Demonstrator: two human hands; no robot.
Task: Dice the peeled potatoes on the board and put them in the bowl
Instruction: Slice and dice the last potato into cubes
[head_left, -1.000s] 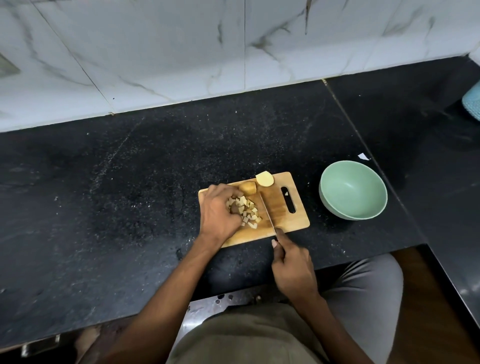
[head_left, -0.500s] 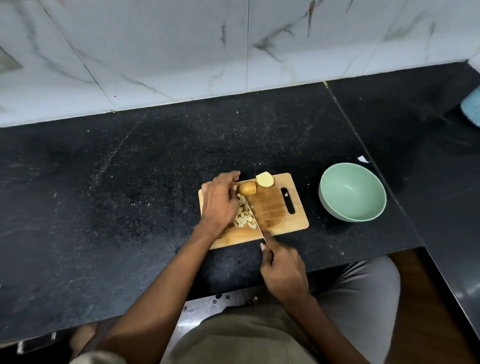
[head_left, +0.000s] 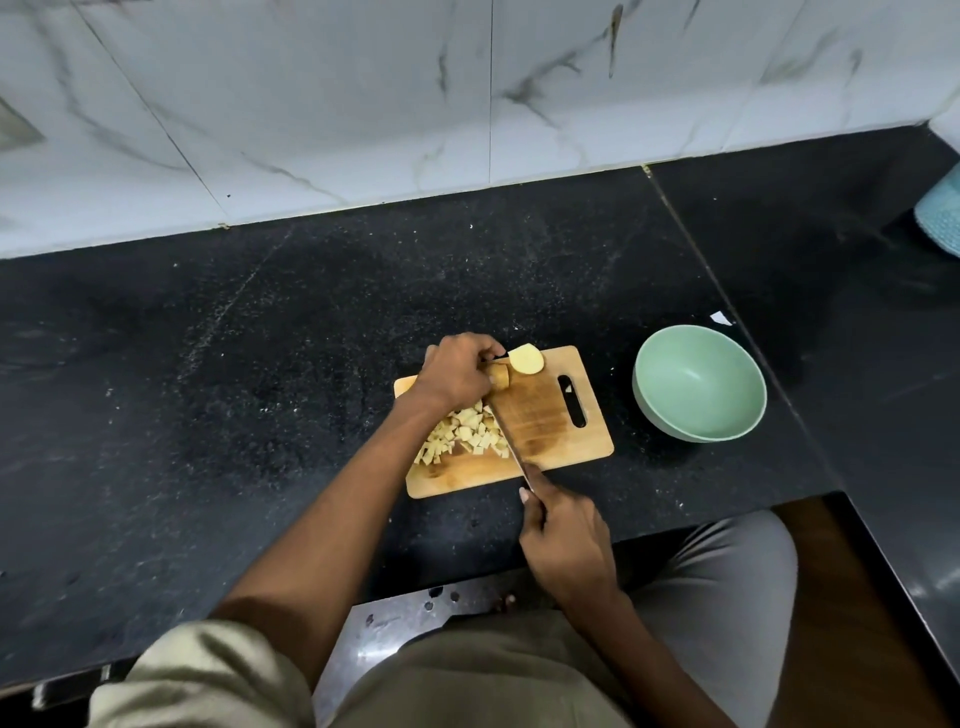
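Note:
A wooden cutting board (head_left: 563, 441) lies on the black counter. A heap of diced potato (head_left: 465, 434) sits on its left half. My left hand (head_left: 457, 371) grips a brownish potato piece (head_left: 501, 378) at the board's far edge. Just beyond lies a pale potato half (head_left: 527, 359), cut side up. My right hand (head_left: 566, 545) holds the knife (head_left: 511, 449) by its handle at the board's near edge. The blade runs up across the board, along the right side of the dice. The green bowl (head_left: 698, 389) stands empty to the right of the board.
The black counter (head_left: 260, 389) stretches wide to the left and behind the board, up to a marble-tiled wall. A small white scrap (head_left: 722, 318) lies behind the bowl. Something light blue (head_left: 943, 218) shows at the right edge. The counter's front edge runs just below the board.
My left hand has left the diced heap and moved to the far edge, where it now grips the brownish piece. The knife has swept left against the dice.

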